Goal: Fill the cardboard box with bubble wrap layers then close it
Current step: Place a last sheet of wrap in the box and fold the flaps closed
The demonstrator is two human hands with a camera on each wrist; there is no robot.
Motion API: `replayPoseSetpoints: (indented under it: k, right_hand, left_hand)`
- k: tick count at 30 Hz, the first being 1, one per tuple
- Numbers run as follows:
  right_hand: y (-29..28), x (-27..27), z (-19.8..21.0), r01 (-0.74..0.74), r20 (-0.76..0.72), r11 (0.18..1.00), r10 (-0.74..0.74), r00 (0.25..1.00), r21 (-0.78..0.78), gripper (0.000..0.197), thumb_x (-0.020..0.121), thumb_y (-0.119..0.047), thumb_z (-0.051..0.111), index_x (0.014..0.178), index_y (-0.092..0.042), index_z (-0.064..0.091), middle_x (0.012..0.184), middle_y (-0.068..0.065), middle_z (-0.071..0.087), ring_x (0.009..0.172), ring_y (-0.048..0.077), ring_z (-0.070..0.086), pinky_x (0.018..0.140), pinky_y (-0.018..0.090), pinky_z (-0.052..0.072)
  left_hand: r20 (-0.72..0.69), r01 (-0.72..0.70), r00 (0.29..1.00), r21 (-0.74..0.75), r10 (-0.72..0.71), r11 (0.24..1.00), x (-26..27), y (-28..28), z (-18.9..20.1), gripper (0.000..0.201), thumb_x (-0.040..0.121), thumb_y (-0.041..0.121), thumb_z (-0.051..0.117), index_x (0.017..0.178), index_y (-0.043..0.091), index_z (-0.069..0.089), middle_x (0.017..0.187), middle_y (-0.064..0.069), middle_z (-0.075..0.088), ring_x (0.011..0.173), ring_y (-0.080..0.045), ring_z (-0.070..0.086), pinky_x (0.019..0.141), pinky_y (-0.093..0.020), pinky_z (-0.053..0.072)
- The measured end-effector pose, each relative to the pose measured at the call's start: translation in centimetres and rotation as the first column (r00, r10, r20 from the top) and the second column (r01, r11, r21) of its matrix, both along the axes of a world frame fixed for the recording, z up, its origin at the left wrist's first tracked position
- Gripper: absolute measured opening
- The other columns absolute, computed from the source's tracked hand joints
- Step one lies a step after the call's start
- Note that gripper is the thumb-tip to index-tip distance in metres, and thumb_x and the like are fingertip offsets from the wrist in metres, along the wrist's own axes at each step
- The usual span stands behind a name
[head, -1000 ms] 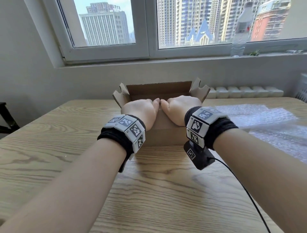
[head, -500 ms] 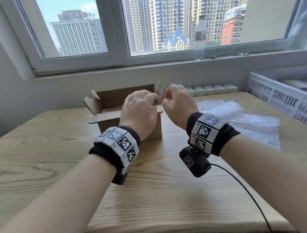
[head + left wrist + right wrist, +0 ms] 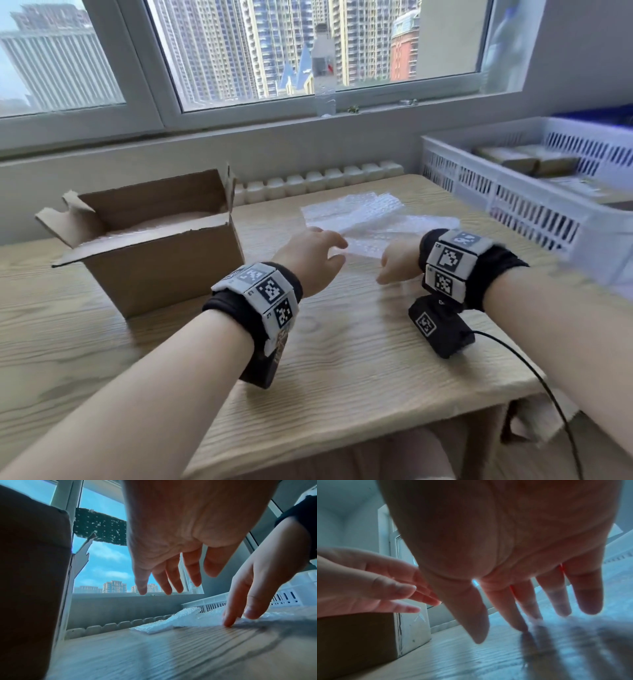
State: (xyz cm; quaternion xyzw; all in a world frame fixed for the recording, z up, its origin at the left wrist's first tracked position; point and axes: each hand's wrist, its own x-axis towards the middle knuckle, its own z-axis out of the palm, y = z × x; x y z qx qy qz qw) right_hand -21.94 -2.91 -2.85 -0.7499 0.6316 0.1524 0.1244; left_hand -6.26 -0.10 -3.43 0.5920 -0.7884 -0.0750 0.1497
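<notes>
box [image 3: 164, 260] open on table [image 3: 342, 359], some wrap inside | more bubble wrap [image 3: 370, 222] lay right of it | left hand [image 3: 310, 260] spread, empty | right hand [image 3: 399, 262] fingertips touched sheet, no grip | filling partial, closing left

Bare table [image 3: 342, 342] betw. cardboard box [image 3: 164, 267] & white crate [image 3: 513, 205]; bubble wrap [image 3: 370, 219] lies betw.

box [image 3: 164, 270]: brown cardboard, matt, torn rough flap edges
bubble wrap [image 3: 370, 219]: clear plastic, bubbled, slightly shiny, right of box
table [image 3: 342, 359]: pale wood, matt, visible grain
basket [image 3: 513, 192]: white plastic, slotted, far right of box
</notes>
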Motion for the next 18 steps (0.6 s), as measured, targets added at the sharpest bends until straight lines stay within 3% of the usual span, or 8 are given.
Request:
replayPoseSetpoints:
  k: [2,3,6,9,12,14,15,18]
  right_hand:
    - [0.2,-0.3,0.3,-0.002,0.021,0.999,0.003,1.000,-0.042,0.028,0.093,-0.024,0.048,0.076,-0.004,0.058,0.079,0.005,0.056,0.082,0.022,0.056,0.067,0.027,0.044]
    - [0.4,-0.5,0.5,0.000,0.044,0.997,0.003,0.999,-0.073,0.026,0.092,-0.019,0.050,0.078,-0.002,0.063,0.082,0.006,0.062,0.085,0.023,0.060,0.068,0.028,0.048]
    - [1.2,-1.2,1.4,0.028,0.230,0.987,0.009,0.973,-0.160,0.020,0.085,-0.004,0.059,0.097,-0.007,0.075,0.104,0.005,0.072,0.100,0.022,0.066,0.091,0.034,0.054]
    - [2.8,-1.3,2.4,0.003,0.310,0.987,0.047,0.950,-0.159,0.017,0.081,0.000,0.065,0.081,-0.012,0.076,0.083,-0.005,0.068,0.082,0.011,0.062,0.080,0.025,0.052]
    - [3.9,-1.2,3.2,-0.041,0.305,0.988,0.086,0.948,-0.149,0.023,0.078,0.001,0.065,0.064,-0.017,0.067,0.070,-0.007,0.062,0.067,0.005,0.054,0.060,0.017,0.044]
    - [4.4,-1.0,3.7,-0.050,0.298,0.986,0.096,0.950,-0.161,0.028,0.078,0.001,0.065,0.059,-0.020,0.062,0.068,-0.007,0.061,0.067,0.007,0.053,0.060,0.018,0.043]
    - [4.6,-0.8,3.8,-0.049,0.294,0.984,0.099,0.951,-0.171,0.029,0.078,0.001,0.065,0.059,-0.020,0.060,0.068,-0.006,0.060,0.067,0.007,0.053,0.060,0.019,0.043]
    - [5.2,-0.4,4.2,-0.040,0.296,0.984,0.091,0.951,-0.173,0.028,0.080,0.000,0.061,0.060,-0.019,0.056,0.067,-0.006,0.058,0.062,0.005,0.051,0.054,0.018,0.037]
  left_hand:
    - [-0.006,-0.009,1.000,0.036,0.009,0.999,-0.1,-0.1,-0.1,0.039,0.094,0.031,0.049,0.133,0.022,0.050,0.139,-0.001,0.047,0.130,-0.018,0.043,0.110,-0.036,0.035]
    - [-0.005,-0.021,1.000,0.050,0.021,0.999,-0.1,-0.1,0.0,0.045,0.093,0.032,0.051,0.137,0.022,0.045,0.143,-0.001,0.044,0.132,-0.018,0.040,0.110,-0.036,0.034]
    - [0.009,-0.055,0.998,0.078,0.055,0.995,0.2,0.3,0.1,0.072,0.086,0.034,0.062,0.147,0.021,0.026,0.151,-0.002,0.030,0.139,-0.021,0.030,0.114,-0.038,0.030]
    - [0.024,-0.021,1.000,0.112,0.019,0.994,0.6,1.2,0.2,0.089,0.077,0.034,0.074,0.148,0.024,0.022,0.153,0.002,0.028,0.140,-0.019,0.027,0.114,-0.035,0.026]
    - [0.039,-0.014,0.999,0.190,0.007,0.982,0.8,2.2,0.3,0.060,0.080,0.031,0.072,0.135,0.023,0.049,0.139,0.004,0.049,0.130,-0.015,0.043,0.102,-0.025,0.034]
    - [-0.065,-0.027,0.997,0.214,0.042,0.976,1.0,2.8,0.4,0.021,0.085,0.028,0.065,0.104,0.019,0.066,0.106,0.006,0.067,0.102,-0.013,0.060,0.079,-0.016,0.041]
    - [-0.128,-0.016,0.991,0.231,0.047,0.973,1.2,3.1,0.5,0.007,0.087,0.026,0.064,0.088,0.019,0.066,0.089,0.009,0.067,0.085,-0.008,0.061,0.068,-0.015,0.041]
    - [-0.241,0.000,0.967,0.312,0.080,0.950,2.0,4.0,1.1,0.014,0.090,0.020,0.060,0.076,0.022,0.060,0.074,0.009,0.069,0.065,-0.001,0.054,0.058,-0.015,0.039]
